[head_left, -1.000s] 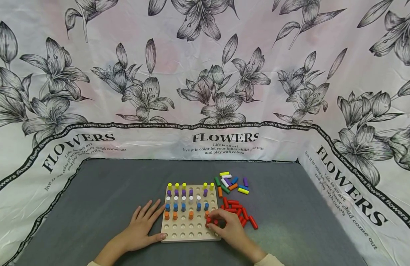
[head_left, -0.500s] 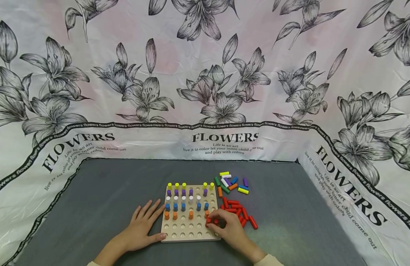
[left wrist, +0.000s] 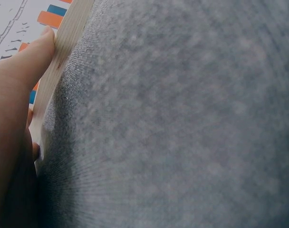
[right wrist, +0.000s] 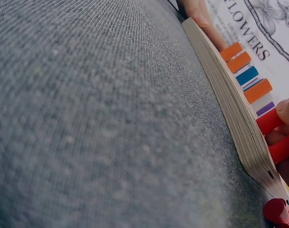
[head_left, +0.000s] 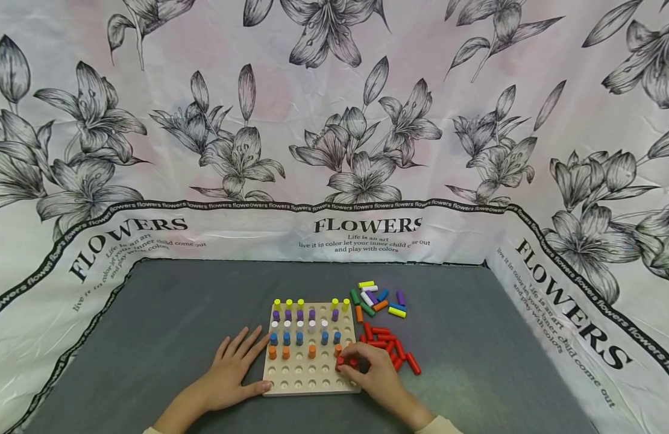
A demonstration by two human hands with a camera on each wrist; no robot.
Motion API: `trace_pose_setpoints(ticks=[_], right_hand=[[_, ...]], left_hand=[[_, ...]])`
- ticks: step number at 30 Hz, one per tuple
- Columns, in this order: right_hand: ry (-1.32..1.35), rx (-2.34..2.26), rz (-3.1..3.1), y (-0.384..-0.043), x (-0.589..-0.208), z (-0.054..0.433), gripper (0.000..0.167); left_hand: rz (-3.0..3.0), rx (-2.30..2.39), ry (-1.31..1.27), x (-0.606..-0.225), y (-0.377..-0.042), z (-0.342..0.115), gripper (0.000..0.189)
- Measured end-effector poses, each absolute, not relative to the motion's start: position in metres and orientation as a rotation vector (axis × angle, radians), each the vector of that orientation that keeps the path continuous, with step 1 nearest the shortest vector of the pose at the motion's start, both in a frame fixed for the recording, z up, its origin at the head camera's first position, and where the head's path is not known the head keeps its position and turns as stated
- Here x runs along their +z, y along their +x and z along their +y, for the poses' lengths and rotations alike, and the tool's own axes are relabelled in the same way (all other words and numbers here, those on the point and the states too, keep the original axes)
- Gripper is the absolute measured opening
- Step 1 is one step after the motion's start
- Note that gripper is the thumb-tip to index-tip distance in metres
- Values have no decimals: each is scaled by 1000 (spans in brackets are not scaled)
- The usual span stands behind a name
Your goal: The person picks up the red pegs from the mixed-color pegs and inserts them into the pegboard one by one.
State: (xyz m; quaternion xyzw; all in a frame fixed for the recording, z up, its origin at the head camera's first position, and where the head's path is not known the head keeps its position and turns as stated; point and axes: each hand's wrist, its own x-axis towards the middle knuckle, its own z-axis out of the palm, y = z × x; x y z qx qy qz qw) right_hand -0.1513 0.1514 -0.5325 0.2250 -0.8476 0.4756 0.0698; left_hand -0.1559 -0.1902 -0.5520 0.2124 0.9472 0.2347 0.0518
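Note:
A pale wooden pegboard [head_left: 305, 376] lies on the dark grey table, with rows of yellow, purple, white, blue and orange pegs standing in its holes. My left hand [head_left: 230, 369] rests at its left side, fingers spread; the thumb touches the front left corner. At the right end of the row in front of the orange pegs, my right hand [head_left: 376, 369] pinches a red peg [head_left: 340, 360] between thumb and finger. A second red peg [right wrist: 283, 149] stands beside it, by the fingers. The lower ends of both are partly hidden.
Loose red pegs [head_left: 399, 348] lie in a heap right of the board, near my right hand. Behind them is a mixed pile of yellow, white, green, purple, blue and orange pegs [head_left: 380, 305]. A flower-printed cloth [head_left: 248, 235] walls the table's back and sides.

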Motion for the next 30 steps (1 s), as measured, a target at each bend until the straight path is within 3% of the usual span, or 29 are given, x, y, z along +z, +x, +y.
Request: trace_pose_setpoints(ticks=[30], right_hand=[[650,1632,-2475,-155,-509,168,22]], left_hand=[[2885,763,704,-545,-152,-190,85]])
